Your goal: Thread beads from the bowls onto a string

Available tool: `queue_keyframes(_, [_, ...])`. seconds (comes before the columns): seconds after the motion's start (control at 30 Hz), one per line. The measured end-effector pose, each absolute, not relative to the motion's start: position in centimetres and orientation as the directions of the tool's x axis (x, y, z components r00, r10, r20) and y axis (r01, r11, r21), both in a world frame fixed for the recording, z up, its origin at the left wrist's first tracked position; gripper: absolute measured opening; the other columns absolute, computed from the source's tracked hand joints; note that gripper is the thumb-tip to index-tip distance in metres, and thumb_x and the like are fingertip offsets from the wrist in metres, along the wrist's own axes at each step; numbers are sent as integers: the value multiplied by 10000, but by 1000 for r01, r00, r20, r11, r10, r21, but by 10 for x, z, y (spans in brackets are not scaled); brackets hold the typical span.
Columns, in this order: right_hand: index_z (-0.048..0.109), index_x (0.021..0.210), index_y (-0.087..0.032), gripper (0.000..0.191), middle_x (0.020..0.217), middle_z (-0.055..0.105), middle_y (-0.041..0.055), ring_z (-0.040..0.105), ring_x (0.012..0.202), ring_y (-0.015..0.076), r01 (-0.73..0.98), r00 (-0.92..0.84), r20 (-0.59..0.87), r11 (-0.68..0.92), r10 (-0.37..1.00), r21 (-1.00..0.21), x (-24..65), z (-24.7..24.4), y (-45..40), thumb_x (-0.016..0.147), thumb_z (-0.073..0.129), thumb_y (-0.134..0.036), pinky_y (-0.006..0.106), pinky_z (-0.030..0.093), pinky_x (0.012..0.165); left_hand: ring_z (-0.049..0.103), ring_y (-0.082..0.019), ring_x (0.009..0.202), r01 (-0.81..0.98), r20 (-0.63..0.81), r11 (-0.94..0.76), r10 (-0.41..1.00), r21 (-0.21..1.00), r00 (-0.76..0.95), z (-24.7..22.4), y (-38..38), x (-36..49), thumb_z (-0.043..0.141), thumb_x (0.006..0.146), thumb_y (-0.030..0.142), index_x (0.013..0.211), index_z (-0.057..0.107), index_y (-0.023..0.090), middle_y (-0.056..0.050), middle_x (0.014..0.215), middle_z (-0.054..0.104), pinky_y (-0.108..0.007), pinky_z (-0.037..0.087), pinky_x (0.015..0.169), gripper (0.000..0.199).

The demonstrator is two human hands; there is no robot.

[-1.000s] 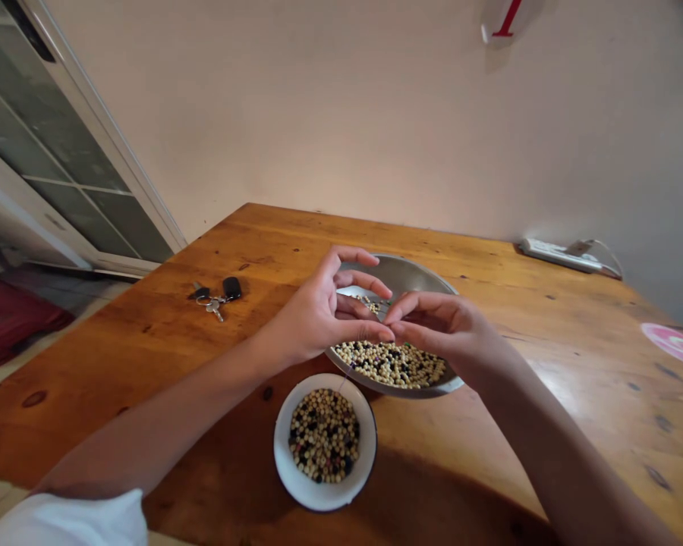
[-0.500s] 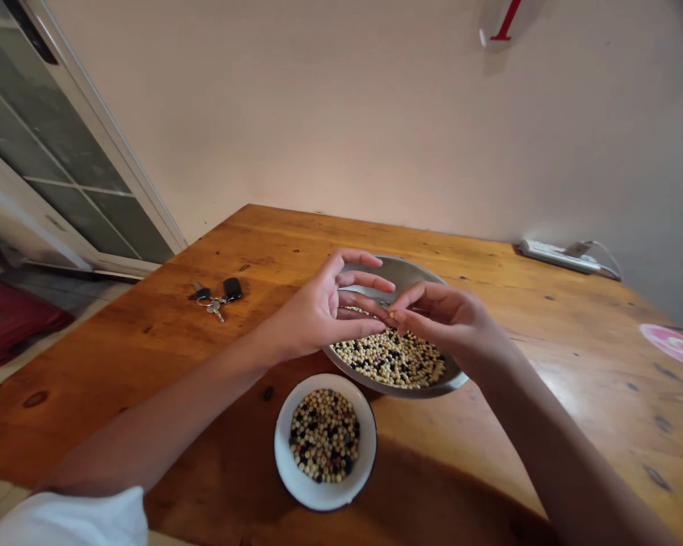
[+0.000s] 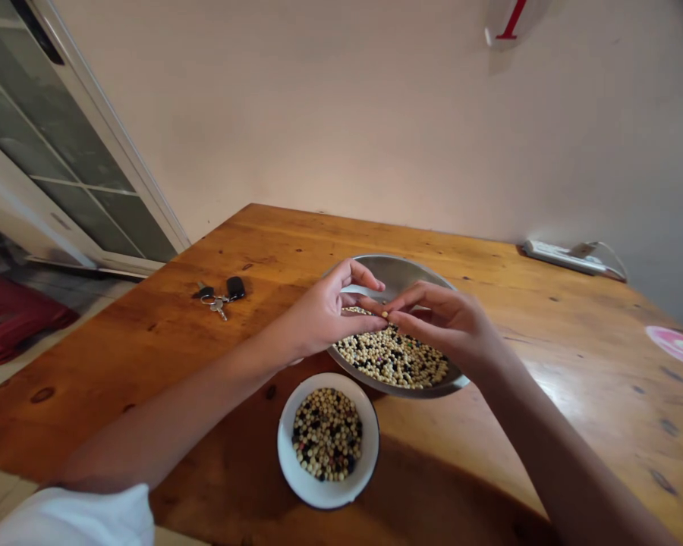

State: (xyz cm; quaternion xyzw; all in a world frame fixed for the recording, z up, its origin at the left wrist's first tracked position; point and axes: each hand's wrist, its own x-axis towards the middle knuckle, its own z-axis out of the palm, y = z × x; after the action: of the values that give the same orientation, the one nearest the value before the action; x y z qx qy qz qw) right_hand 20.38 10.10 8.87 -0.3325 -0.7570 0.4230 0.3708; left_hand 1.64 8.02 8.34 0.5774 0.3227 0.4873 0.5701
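Over a wide metal bowl [image 3: 455, 383], both hands meet at the fingertips. One small pale bead [image 3: 385, 313] shows where the fingers come together. My right hand [image 3: 447, 318] pinches this bead between thumb and forefinger. Thumb and a lower finger of my left hand [image 3: 333, 307] close just beside it, while the left forefinger curves above, apart. Whatever the left fingertips grip is too small to make out. Many cream and black beads [image 3: 395, 356], with a few coloured ones, lie in the metal bowl. In front stands a white bowl [image 3: 287, 455] holding similar beads [image 3: 327, 432].
A bunch of keys with a black fob [image 3: 235, 287] lies on the wooden table [image 3: 205, 364] at the left. A power strip [image 3: 566, 256] with a plugged-in cord rests at the back right, by the wall. A pink round sticker [image 3: 677, 346] is at the right edge.
The left fingers have drawn closer together, and the bead has shifted slightly left between both hands' fingertips. The whole view has moved a little; the bowls stay in place.
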Motion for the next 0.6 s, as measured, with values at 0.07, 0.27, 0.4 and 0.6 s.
queue_keyframes(0.07, [659, 795, -179, 159, 797, 656, 35, 627, 754, 142, 183, -517, 272, 415, 812, -892, 204, 90, 99, 767, 668, -335, 270, 514, 656, 594, -108, 851, -181, 200, -147, 925, 972, 322, 83, 80, 17, 706, 668, 87, 867, 430, 177, 3, 976, 492, -251, 488, 749, 352])
queue_keyframes(0.27, [628, 776, -180, 90, 780, 631, 20, 600, 703, 122, 167, -606, 259, 438, 752, -883, 207, 97, 94, 780, 661, -264, 257, 505, 645, 599, -123, 825, -136, 135, -86, 901, 987, 413, 88, 77, 16, 717, 665, 105, 887, 450, 187, -5, 921, 534, -258, 497, 711, 356])
queue_keyframes(0.4, [608, 784, -175, 97, 758, 612, 13, 584, 686, 115, 152, -683, 219, 429, 697, -890, 209, 102, 89, 820, 629, -264, 242, 485, 616, 635, -158, 874, 8, 13, -22, 813, 1000, 583, 101, 78, -2, 687, 715, 123, 990, 470, 213, -31, 969, 598, -283, 513, 719, 362])
queue_keyframes(0.6, [592, 764, -171, 68, 747, 597, -6, 558, 690, 91, 145, -871, 171, 574, 461, -806, 199, 107, 71, 830, 606, -162, 218, 453, 648, 594, -188, 1070, 413, -101, -350, 648, 840, 755, 112, 94, -37, 612, 815, 258, 1151, 545, 227, -71, 1169, 622, -293, 466, 865, 343])
